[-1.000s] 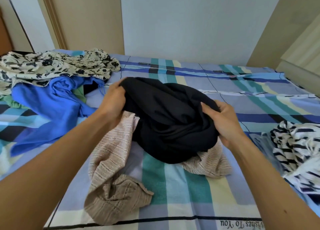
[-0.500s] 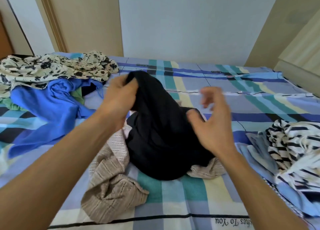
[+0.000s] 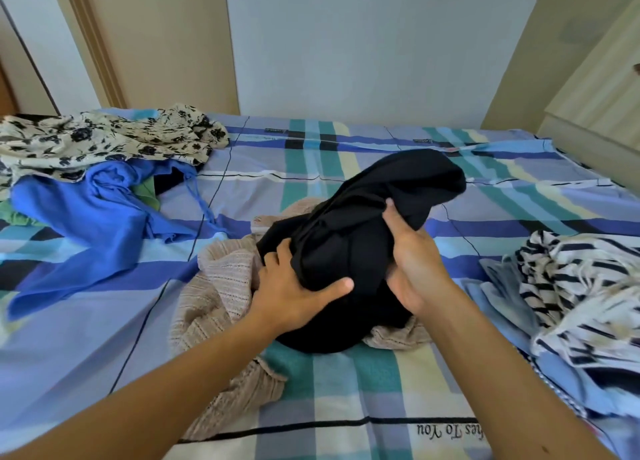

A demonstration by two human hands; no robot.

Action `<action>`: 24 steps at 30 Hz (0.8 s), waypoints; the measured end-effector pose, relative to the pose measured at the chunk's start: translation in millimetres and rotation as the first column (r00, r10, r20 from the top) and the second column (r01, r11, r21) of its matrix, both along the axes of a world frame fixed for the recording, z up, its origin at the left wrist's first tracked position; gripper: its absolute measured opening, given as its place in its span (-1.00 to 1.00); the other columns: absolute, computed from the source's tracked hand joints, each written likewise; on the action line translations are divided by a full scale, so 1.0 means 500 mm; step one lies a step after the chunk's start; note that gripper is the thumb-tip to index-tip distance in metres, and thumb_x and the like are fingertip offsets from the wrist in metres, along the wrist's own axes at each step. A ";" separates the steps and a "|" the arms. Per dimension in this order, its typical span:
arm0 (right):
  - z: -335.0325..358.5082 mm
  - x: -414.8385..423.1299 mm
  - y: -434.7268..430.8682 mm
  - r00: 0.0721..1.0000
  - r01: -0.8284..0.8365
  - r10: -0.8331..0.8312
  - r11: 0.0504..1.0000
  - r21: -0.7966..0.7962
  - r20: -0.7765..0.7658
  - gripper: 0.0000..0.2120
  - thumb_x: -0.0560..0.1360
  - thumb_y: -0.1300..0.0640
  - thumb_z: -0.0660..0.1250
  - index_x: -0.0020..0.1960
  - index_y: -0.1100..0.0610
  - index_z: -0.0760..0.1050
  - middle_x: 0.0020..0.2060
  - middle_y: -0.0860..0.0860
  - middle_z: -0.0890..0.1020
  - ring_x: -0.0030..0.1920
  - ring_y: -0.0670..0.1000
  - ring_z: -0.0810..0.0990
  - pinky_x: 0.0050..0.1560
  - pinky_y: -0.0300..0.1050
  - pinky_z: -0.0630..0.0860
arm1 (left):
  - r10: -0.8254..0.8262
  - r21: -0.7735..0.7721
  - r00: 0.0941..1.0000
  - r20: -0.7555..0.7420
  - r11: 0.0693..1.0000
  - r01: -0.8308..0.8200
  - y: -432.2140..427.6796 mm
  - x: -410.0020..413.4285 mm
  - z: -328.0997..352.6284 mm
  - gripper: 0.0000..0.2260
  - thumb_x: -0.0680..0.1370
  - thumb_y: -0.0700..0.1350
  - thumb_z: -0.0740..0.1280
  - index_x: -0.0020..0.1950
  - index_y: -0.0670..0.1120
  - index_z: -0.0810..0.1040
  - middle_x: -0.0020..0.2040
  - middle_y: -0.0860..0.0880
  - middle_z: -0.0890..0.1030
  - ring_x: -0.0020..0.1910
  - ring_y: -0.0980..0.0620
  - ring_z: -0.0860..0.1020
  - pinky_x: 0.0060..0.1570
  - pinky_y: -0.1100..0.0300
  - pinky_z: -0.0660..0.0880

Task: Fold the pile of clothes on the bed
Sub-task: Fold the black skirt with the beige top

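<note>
Black garment lay bunched on the beige knit top.
Left hand and right hand both clutched it.

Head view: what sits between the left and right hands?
The bunched black garment fills the gap. The left hand grips its near-left side and the right hand holds its right side. This shows in the head view.

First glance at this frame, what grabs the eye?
A bunched black garment sits mid-frame on the bed, the left hand gripping its near-left side and the right hand its right. Under it lies a beige knit; a bright blue garment sprawls at left, a striped garment is heaped at right.
</note>
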State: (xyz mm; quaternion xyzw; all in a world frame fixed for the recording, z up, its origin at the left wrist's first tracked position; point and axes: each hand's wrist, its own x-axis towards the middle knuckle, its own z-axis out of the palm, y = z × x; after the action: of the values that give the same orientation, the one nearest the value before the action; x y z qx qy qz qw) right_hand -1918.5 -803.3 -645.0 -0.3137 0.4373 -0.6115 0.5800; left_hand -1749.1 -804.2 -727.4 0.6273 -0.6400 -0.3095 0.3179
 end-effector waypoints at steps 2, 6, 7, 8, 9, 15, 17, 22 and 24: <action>0.014 -0.005 0.008 0.999 -0.014 0.012 1.000 0.026 0.046 -0.59 0.51 -0.11 0.38 0.27 0.08 0.55 0.07 0.01 0.72 0.05 0.02 0.70 0.12 0.01 0.61 | -0.051 -0.092 0.991 0.121 0.994 0.063 -0.016 -0.003 -0.037 0.18 0.09 0.59 0.33 0.57 0.05 0.10 0.46 -0.02 0.24 0.47 -0.11 0.22 0.41 -0.15 0.32; 0.044 -0.065 0.016 0.982 -0.021 0.022 1.000 -0.010 0.189 -0.51 0.55 -0.22 0.25 0.22 0.13 0.61 0.15 0.11 0.68 0.15 0.13 0.67 0.21 0.10 0.58 | -0.095 -0.144 0.905 0.415 0.975 0.168 -0.071 0.041 -0.066 -0.30 0.34 0.20 0.50 0.35 -0.02 0.31 0.17 -0.10 0.46 0.16 -0.21 0.50 0.05 -0.10 0.50; 0.053 -0.088 0.018 0.972 0.003 0.003 1.000 -0.028 0.234 -0.53 0.58 -0.21 0.20 0.15 0.13 0.66 0.15 0.11 0.69 0.14 0.12 0.68 0.15 0.09 0.61 | -0.101 -0.182 0.920 0.378 0.966 0.181 -0.088 0.056 -0.050 -0.48 0.36 0.02 0.49 0.24 -0.04 0.38 0.10 -0.11 0.51 0.09 -0.22 0.54 -0.01 -0.04 0.49; 0.057 -0.110 0.022 0.963 0.028 -0.011 0.998 -0.058 0.271 -0.52 0.61 -0.20 0.17 0.06 0.11 0.71 0.13 0.10 0.70 0.11 0.09 0.69 0.07 0.07 0.64 | -0.084 -0.240 0.947 0.309 0.957 0.164 -0.104 0.073 -0.024 -0.60 0.35 -0.14 0.44 0.15 -0.04 0.43 0.05 -0.11 0.54 0.04 -0.20 0.55 -0.05 0.03 0.46; 0.060 -0.127 0.024 0.956 0.055 -0.028 0.995 -0.085 0.291 -0.50 0.62 -0.20 0.14 -0.05 0.09 0.75 0.09 0.09 0.71 0.06 0.07 0.71 -0.01 0.05 0.66 | -0.030 -0.316 0.970 0.240 0.942 0.108 -0.122 0.090 0.011 -0.65 0.33 -0.26 0.37 0.08 -0.04 0.46 0.01 -0.10 0.57 0.01 -0.18 0.56 -0.07 0.08 0.43; 0.052 -0.146 0.012 0.959 0.041 -0.006 0.992 -0.119 0.283 -0.47 0.59 -0.27 0.13 -0.03 0.05 0.75 0.12 0.07 0.70 0.11 0.06 0.69 0.09 0.05 0.64 | 0.214 -0.765 0.969 -0.123 0.602 -0.230 -0.126 0.138 0.235 -0.73 0.40 -0.40 0.19 0.01 -0.16 0.50 -0.04 -0.09 0.59 -0.07 -0.02 0.51 0.00 0.12 0.46; 0.050 -0.154 0.005 0.985 -0.014 0.028 0.997 -0.082 0.172 -0.54 0.59 -0.24 0.17 0.16 0.04 0.67 0.16 0.03 0.68 0.17 0.03 0.67 0.15 0.02 0.60 | 0.196 -0.712 0.972 -0.129 0.664 -0.228 -0.123 0.154 0.228 -0.80 0.47 -0.34 0.30 0.06 -0.14 0.50 -0.01 -0.04 0.58 -0.04 0.03 0.52 0.03 0.19 0.44; -0.016 -0.229 -0.018 0.731 0.064 0.129 0.965 0.256 -0.670 -0.65 0.51 0.02 0.43 0.22 0.17 0.53 0.13 0.16 0.67 0.04 0.12 0.67 -0.04 -0.02 0.56 | -0.087 -0.006 0.914 0.395 0.995 0.098 -0.135 0.240 0.057 -0.72 0.42 -0.23 0.51 0.05 -0.02 0.54 0.04 -0.03 0.60 0.12 -0.12 0.59 0.11 0.14 0.46; -0.041 -0.236 -0.023 0.339 0.229 0.145 0.946 0.231 -0.930 -0.51 0.47 0.01 0.47 0.27 0.22 0.42 0.21 0.22 0.58 0.11 0.21 0.60 0.06 0.05 0.50 | -0.110 0.063 0.864 0.492 0.994 0.091 -0.125 0.244 0.026 -0.67 0.41 -0.01 0.52 0.11 -0.04 0.55 0.11 -0.05 0.58 0.16 -0.12 0.55 0.16 0.04 0.48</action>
State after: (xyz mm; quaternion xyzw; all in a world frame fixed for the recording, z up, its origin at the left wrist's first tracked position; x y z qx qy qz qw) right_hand -2036.6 -815.0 -665.3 -0.4969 0.7915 -0.2542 0.2488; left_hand -1626.8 -866.5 -714.3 0.6571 -0.7260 -0.1668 0.1151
